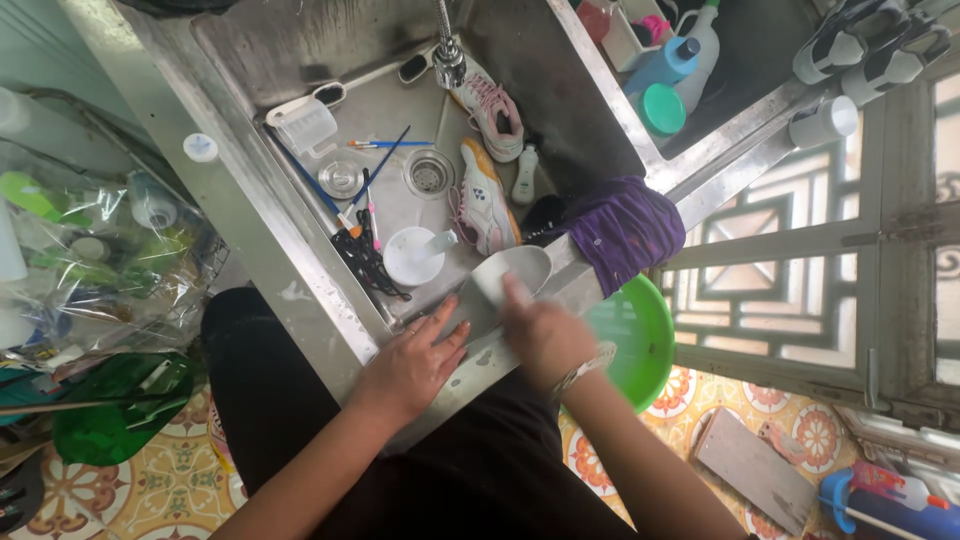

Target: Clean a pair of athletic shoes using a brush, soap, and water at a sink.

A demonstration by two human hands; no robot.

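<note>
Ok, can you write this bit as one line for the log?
left hand: flat on sink rim | right hand: on white insole, blurred | sneakers: in sink

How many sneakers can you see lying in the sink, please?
2 lie in the sink: one pink-laced sneaker below the tap, another sneaker right of the drain. More may be hidden beneath the purple cloth.

Home wash area, steel sink (pixel 300 250) with tap (pixel 447 50) and drain (pixel 429 172), sneakers (pixel 485 200) and brushes (pixel 375 160) lay in the basin, detergent bottles (pixel 670 65) stood beside it, patterned floor tiles (pixel 790 420), barred window (pixel 800 240) alongside.
</note>
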